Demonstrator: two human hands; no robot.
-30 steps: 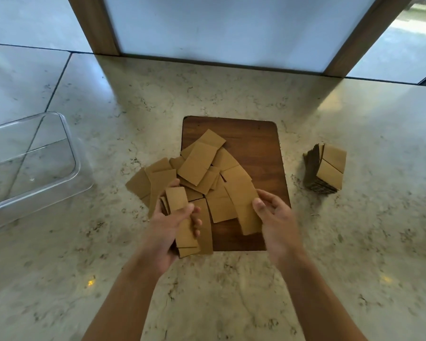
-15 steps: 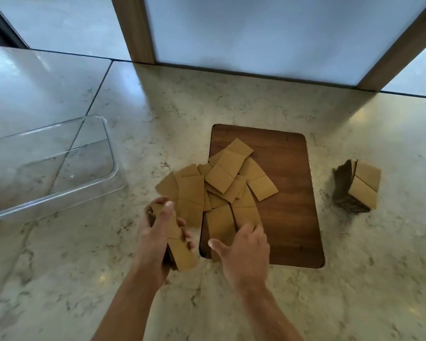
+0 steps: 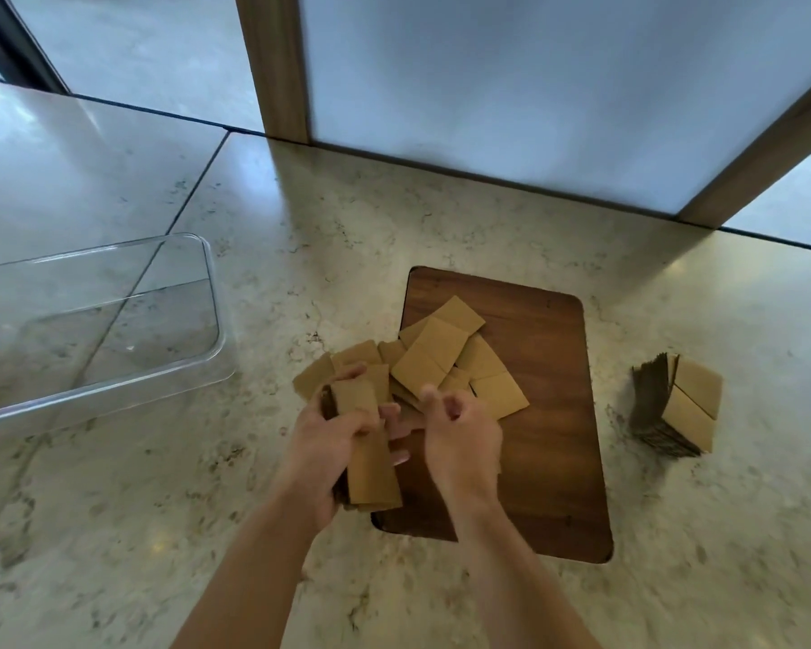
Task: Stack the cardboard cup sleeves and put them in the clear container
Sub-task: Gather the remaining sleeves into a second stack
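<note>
Hands meet over the near left corner of a dark wooden board [image 3: 548,414] on a pale stone tabletop [image 3: 441,227]. The left hand [image 3: 328,449] grips a small stack of cardboard cup sleeves [image 3: 371,456], fingers curled round its edge. The right hand [image 3: 462,437] is just beside it at 3 o'clock with fingers loosely curled; whether it holds a sleeve cannot be told, as the frame blurs there.

Loose sleeves [image 3: 436,363] lie in an overlapping heap at 12 o'clock from the hands, spilling off the board's left edge onto the stone. The right half of the board is bare wood.

The clear container [image 3: 209,292] sits at 10 o'clock, well apart from the heap, its left part cut off by the frame edge. A strip of bare tabletop lies between its right wall and the sleeves, and nothing stands on that strip.

A second, finished stack of sleeves [image 3: 680,405] rests on the stone at 3 o'clock, just past the board's right edge, leaning slightly.

At 12 o'clock the tabletop ends against frosted panels [image 3: 534,86] set between wooden posts [image 3: 275,63]. A dark seam [image 3: 197,180] in the stone runs from the far edge down under the container.
</note>
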